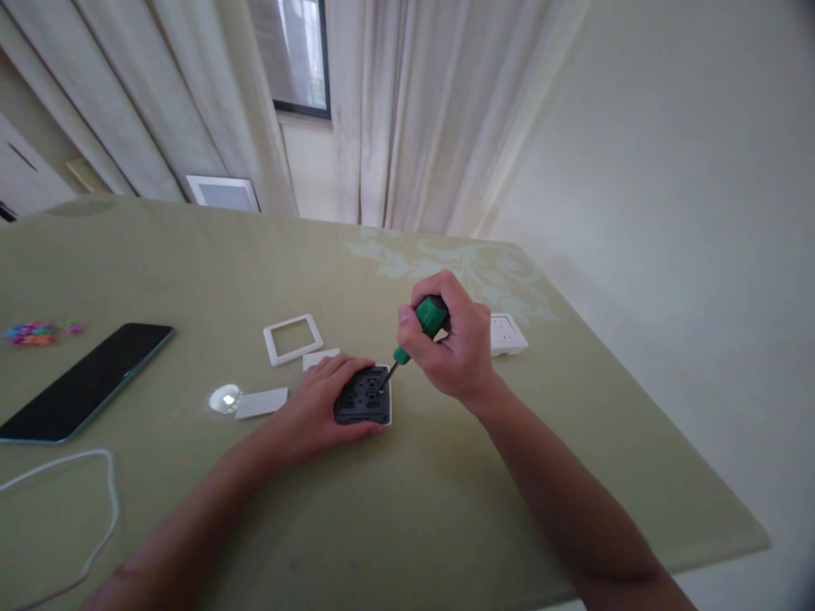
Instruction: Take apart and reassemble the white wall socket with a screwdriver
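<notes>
My right hand (452, 339) is wrapped round the green handle of a screwdriver (431, 316). The screwdriver slants down to the left, and its tip meets the dark back of a wall switch module (362, 397) with a white edge. My left hand (324, 399) grips that module from its left side, thumb at the near edge and fingers at the far edge. Just beyond lies a white rectangular frame (272, 346). A white plate (262, 403) rests left of my left hand, and another white plate (313, 359) is partly hidden behind its fingers.
A white wall socket (506, 334) sits right of my right hand. To the left are a black tablet (89, 378), a white cable (113, 488), a shiny clear disc (225, 398) and small colourful pieces (38, 333). The table's right edge runs beside the wall.
</notes>
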Tool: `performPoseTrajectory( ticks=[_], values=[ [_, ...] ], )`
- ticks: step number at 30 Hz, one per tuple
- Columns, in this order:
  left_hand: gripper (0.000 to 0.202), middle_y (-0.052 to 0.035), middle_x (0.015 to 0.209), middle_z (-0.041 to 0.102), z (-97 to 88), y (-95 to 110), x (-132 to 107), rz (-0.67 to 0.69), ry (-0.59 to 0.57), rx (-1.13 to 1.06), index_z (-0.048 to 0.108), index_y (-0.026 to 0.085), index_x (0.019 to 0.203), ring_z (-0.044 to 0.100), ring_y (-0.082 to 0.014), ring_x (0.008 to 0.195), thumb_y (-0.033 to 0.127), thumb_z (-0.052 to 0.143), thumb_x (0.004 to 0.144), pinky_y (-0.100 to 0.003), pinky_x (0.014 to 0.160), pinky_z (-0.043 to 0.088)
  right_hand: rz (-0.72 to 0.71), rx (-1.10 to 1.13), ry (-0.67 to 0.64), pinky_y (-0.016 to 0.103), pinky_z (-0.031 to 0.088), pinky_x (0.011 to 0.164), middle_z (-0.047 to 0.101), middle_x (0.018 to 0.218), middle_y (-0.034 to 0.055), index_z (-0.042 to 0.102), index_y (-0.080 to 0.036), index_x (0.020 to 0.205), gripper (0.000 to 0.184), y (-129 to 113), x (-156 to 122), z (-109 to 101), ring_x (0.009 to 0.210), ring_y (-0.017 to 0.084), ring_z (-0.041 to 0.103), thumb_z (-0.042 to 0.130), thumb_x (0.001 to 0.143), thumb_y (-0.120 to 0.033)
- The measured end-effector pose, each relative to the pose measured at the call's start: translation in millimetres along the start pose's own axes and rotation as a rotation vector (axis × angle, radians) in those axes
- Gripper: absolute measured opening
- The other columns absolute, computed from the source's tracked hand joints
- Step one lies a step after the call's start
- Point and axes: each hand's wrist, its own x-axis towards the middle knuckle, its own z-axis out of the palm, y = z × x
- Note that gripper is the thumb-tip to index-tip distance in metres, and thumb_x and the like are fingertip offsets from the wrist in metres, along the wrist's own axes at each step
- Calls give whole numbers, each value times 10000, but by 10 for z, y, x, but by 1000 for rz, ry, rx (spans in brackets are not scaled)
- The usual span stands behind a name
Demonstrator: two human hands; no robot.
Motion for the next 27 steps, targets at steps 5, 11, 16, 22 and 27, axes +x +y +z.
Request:
performPoseTrajectory(
  ticks=[5,11,16,22,27],
  values=[
    [768,-119,1413,660,10,-14,-2,-3,-3,-1,577,299,1458,604,-378,1321,640,835,820,-542,1154,472,34,21,-36,200,413,564,525,711,-90,552,-254,912,129,30,-19,41,536,62,462,678,924,-233],
    [823,-125,1409,681,2,-9,-11,2,-3,-6,598,296,1479,603,-394,1339,681,842,794,-560,1168,473,8,-10,-10,211,434,571,566,725,-77,561,-259,908,113,1,0,10,553,77,475,673,918,-241],
    [620,-109,1310,740,-334,-72,-43,-113,146,-41,690,258,1338,687,-326,1174,738,592,957,-453,972,576,-4,-20,13,220,445,584,549,711,-85,561,-258,898,119,14,21,-9,545,78,453,675,911,-227],
    [531,-53,871,750,-766,-391,-269,-400,113,227,726,255,946,659,-265,707,768,661,826,-393,666,499,16,-8,-33,224,445,594,539,702,-90,557,-261,899,119,43,9,18,543,77,460,673,916,-242],
    [418,-44,791,715,-696,-508,-294,-442,-15,205,695,257,902,674,-292,710,637,743,735,-401,658,499,12,-4,-42,220,433,588,527,709,-89,557,-257,899,117,33,10,11,548,75,447,671,913,-236]
  ],
)
